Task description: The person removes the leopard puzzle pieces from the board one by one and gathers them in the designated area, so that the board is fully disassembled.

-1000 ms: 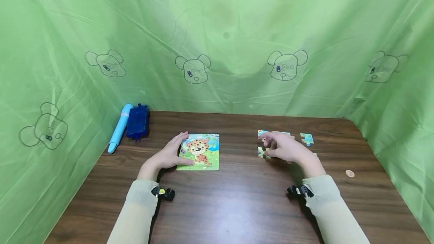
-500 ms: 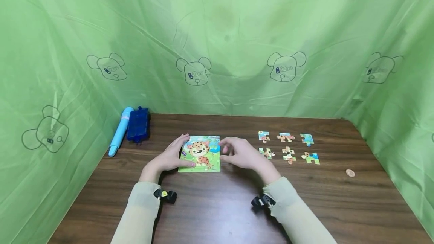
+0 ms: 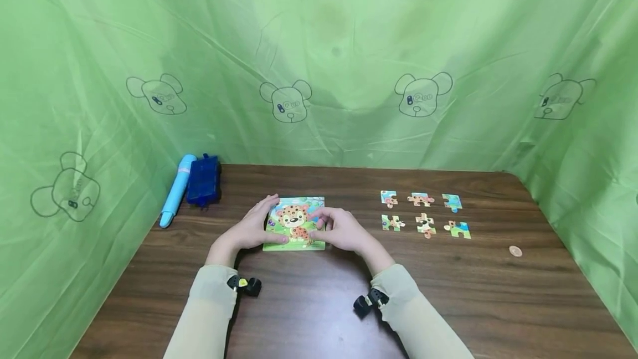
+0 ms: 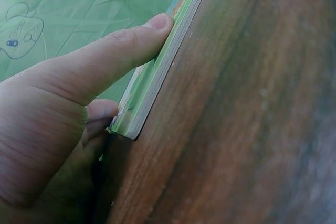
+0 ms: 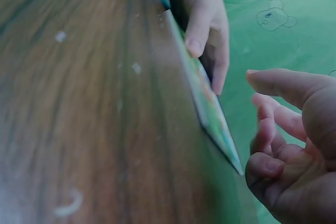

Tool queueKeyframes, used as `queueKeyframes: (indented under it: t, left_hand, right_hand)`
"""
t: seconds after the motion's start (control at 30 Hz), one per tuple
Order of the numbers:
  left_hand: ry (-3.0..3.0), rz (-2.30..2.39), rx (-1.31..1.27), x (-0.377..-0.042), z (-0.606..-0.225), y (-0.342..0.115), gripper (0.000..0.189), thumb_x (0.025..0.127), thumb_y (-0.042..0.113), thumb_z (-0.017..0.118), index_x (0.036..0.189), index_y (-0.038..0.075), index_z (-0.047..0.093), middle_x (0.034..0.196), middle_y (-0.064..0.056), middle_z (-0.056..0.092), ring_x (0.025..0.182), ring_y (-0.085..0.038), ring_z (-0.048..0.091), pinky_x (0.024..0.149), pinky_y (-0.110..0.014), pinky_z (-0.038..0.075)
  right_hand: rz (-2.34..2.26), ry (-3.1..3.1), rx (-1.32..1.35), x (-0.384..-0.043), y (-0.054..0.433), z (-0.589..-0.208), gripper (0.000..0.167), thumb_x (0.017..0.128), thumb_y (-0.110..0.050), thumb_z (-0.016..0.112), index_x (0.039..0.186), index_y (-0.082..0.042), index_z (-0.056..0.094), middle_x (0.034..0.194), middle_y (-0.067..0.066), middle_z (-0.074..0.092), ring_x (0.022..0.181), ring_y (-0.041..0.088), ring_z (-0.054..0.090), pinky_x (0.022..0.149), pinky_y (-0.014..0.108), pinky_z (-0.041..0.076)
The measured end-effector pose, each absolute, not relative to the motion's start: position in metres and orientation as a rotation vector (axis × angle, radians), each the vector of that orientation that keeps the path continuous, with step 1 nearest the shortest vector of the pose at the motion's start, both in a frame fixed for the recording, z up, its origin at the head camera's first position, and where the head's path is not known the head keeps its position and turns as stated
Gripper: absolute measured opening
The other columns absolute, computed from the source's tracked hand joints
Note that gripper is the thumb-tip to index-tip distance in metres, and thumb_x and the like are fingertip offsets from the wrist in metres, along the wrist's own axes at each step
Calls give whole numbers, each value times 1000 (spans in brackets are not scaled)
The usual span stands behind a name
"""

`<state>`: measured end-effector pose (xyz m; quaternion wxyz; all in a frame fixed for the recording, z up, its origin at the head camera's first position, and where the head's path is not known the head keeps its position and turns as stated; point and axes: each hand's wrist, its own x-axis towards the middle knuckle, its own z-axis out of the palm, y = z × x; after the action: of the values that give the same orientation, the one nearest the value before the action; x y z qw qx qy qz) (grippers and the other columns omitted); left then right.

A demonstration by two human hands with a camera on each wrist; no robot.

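Note:
A square jigsaw board (image 3: 299,243) with a cartoon leopard lies on the table, left of the middle. My left hand (image 3: 248,229) rests at its left edge, fingers straight along the side, thumb lying on the picture. The left wrist view shows the thumb (image 4: 126,45) pressed near the board's near edge (image 4: 157,90). Over the right part of the board hovers my right hand (image 3: 344,230), loosely bent. In the right wrist view its thumb (image 5: 291,83) and fingers stand apart with nothing seen between them, clear of the board (image 5: 210,114).
Several loose jigsaw pieces (image 3: 426,226) lie in two rows to the right. A small round coin-like disc (image 3: 515,251) sits farther right. At the back left are a light blue pen-shaped object (image 3: 175,193) and a dark blue case (image 3: 204,180). A green curtain (image 3: 339,71) surrounds the table.
My right hand has moved left from the loose pieces to the board, and then slightly farther over its right part. My left hand has stayed at the board's left edge.

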<state>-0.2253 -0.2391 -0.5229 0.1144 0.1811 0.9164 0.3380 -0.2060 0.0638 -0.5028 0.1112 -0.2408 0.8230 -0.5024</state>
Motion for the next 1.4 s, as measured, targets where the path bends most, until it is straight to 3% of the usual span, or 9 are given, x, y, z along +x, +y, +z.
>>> queueKeyframes:
  t: [0.47,0.63,0.93,1.4]
  left_hand:
    - [2677,984,527,-225,-526,-238,122,83,58,93,174,10,27,182,-13,18,168,-41,9,130,-70,15]
    - [2678,976,524,-224,-526,-238,122,84,59,92,174,10,27,182,-13,17,168,-40,9,130,-69,15]
    - [2683,977,536,-227,-524,-237,122,83,59,92,173,9,27,182,-13,18,168,-41,9,130,-69,14]
    - [2683,975,514,-226,-520,-238,122,82,57,93,173,8,28,182,-13,19,168,-41,10,131,-68,14]
  right_hand:
    - [-1340,2341,-758,-207,73,-513,48,91,-19,90,134,-3,74,99,9,71,74,9,60,69,25,52]
    - [-1352,2304,-746,-208,77,-513,44,91,-15,89,131,-4,76,97,5,70,75,8,60,71,23,52]
    - [-1412,2277,-668,-213,82,-515,58,91,-13,89,143,-1,68,91,0,68,77,9,61,73,24,53]
    - [-1343,2425,-712,-211,72,-518,47,89,-17,91,131,-2,74,86,-3,67,72,7,59,70,25,52]
